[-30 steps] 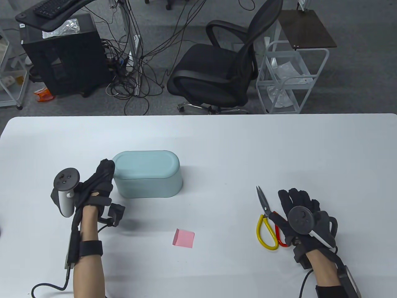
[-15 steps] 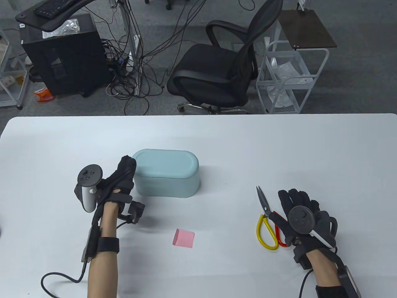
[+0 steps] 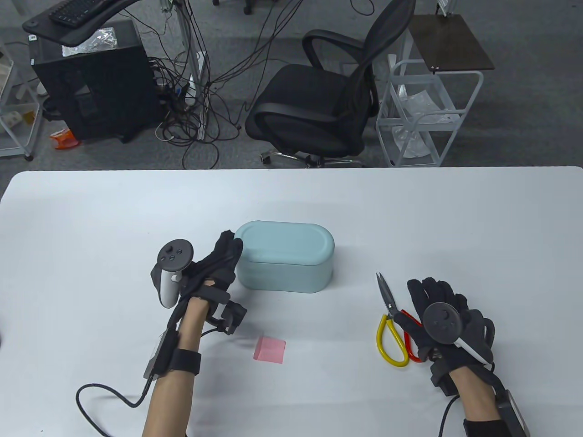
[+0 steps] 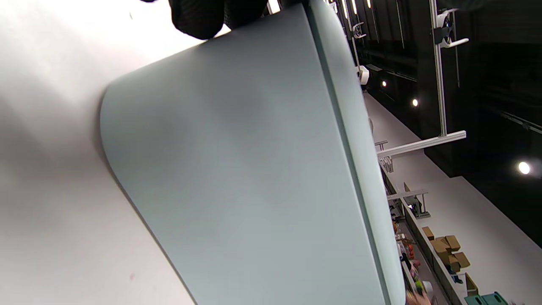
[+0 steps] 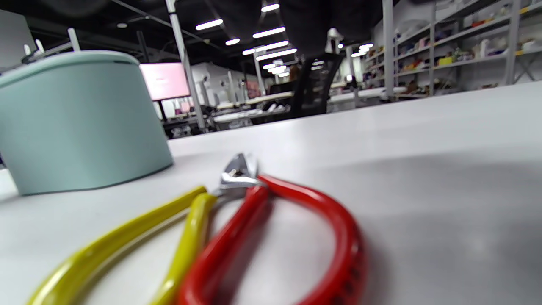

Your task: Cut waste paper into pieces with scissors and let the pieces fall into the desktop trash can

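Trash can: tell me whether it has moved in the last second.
Yes. The trash can has slid right, pushed by the left hand, toward the unmoved scissors.

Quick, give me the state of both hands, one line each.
Left hand: open, straight fingers against the left end of the trash can, gripping nothing.
Right hand: open, resting flat over the red handle of the scissors, not gripping.

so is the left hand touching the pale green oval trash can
Touching. In the table view the left hand has its straight fingers against the left end of the pale green oval trash can, with no gap visible.
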Motion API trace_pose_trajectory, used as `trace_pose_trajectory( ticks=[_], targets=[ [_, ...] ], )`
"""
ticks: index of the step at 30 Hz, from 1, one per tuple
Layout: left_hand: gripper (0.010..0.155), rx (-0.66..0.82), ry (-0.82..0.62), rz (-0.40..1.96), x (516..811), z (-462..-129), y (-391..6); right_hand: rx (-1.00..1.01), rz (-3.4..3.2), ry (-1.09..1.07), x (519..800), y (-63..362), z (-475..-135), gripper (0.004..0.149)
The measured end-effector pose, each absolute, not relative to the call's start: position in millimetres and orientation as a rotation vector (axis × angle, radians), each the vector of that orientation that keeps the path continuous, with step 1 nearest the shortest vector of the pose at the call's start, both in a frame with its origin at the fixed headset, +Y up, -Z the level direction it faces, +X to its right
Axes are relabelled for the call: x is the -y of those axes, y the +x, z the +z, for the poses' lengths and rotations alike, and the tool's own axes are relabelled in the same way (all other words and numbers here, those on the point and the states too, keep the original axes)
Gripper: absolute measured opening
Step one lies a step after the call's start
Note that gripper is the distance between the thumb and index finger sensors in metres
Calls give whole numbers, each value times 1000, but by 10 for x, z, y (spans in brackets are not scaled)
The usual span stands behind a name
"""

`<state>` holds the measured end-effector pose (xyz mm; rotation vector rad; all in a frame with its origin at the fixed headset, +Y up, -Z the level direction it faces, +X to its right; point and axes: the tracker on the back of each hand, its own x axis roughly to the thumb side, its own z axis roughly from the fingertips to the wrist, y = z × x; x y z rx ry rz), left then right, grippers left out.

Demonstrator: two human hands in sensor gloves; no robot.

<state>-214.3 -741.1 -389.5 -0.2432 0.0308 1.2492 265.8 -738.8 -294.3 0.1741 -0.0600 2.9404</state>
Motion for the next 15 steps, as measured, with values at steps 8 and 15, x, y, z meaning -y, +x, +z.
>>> trace_pose_trajectory(
  ticks=[8,15],
  targets=[
    [92,-19,-248,1292,7435,-3859,-1975,56,2943,178,7391,2652,-2941,83],
    [93,-19,-256,1286,7391,-3847,-1947,51,2943,175,7395,2650,-2937,83]
  ],
)
